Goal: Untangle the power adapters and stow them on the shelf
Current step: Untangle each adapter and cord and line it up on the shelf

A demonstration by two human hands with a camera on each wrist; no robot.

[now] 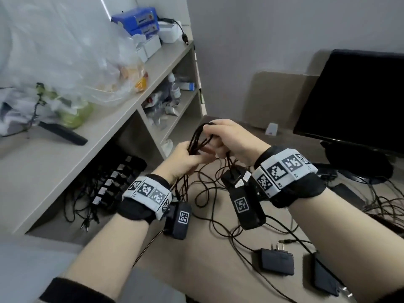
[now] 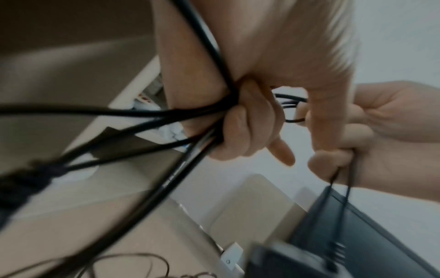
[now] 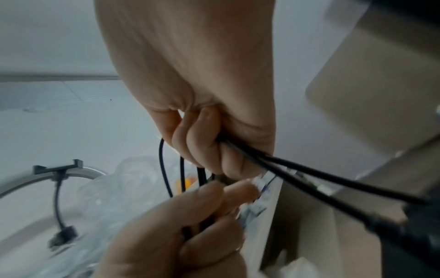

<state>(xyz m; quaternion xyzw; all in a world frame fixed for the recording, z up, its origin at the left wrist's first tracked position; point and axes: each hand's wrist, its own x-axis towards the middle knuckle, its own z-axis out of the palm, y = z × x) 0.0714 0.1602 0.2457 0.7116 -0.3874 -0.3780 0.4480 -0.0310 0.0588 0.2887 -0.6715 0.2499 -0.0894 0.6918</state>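
A bunch of thin black cables [image 1: 200, 138] is looped up between both hands above the beige desk. My left hand [image 1: 189, 157] grips the lower part of the bunch, its fingers [image 2: 240, 122] curled round several strands. My right hand [image 1: 227, 134] grips the top of the loops, fingers [image 3: 209, 148] closed over the cables [image 3: 309, 173]. A black adapter [image 1: 232, 174] hangs just under the right hand. Two more black adapters [image 1: 276, 263] [image 1: 325, 278] lie on the desk at the front right, their leads trailing in loose curls. Several adapters [image 1: 118, 182] stand in a row in the lowest shelf bay.
The beige shelf unit [image 1: 65, 162] runs along the left, with plastic bags [image 1: 65, 51] and blue boxes [image 1: 140, 20] on top and bottles [image 1: 175, 88] in the middle bays. A black monitor [image 1: 358, 101] stands at the right, more cables [image 1: 384, 206] beside its foot.
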